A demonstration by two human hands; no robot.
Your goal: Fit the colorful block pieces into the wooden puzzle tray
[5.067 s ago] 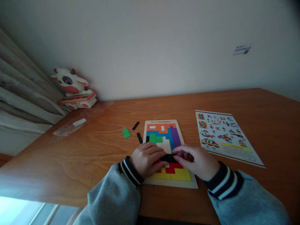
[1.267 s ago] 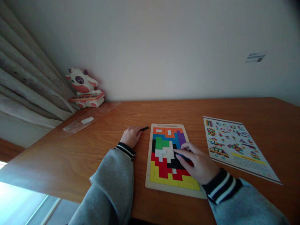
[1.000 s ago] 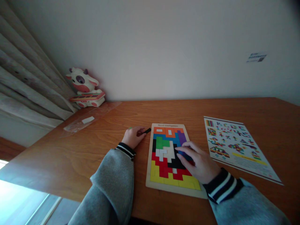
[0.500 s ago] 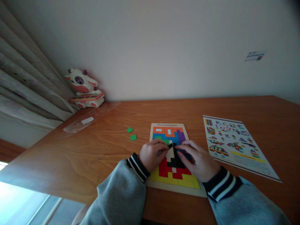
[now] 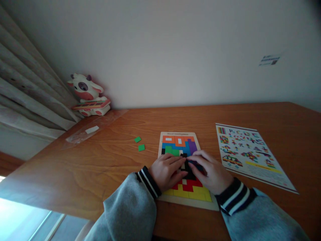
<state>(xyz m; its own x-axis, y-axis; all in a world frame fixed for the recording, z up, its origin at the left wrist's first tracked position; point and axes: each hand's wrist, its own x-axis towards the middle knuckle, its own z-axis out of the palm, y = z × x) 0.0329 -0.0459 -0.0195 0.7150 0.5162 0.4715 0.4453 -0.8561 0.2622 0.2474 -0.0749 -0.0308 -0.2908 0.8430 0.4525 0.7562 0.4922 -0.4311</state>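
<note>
A wooden tetromino puzzle board (image 5: 189, 203) holds flat pieces in orange, blue, purple, green, black, red and yellow. Over its left middle lies my left hand (image 5: 167, 170), fingers stretched out and fingertips touching the centre pieces. My right hand (image 5: 210, 170) comes in from the right, its thumb and index fingertip close together at a small black puzzle piece (image 5: 184, 155) near the centre. Part of that piece and the slots under both hands are hidden. White-looking gaps show beside the black pieces.
Two small green squares (image 5: 137, 139) lie left of the board. A printed pattern sheet (image 5: 250, 147) is at the right. Clear plastic wrapping (image 5: 77, 137) and a toy cow with a keyboard (image 5: 87, 95) are at the far left, beside the curtain (image 5: 30, 77).
My left hand has flattened from a pinch near the black piece and spread over the board's left middle. The right hand has barely moved. The view has shifted slightly.
</note>
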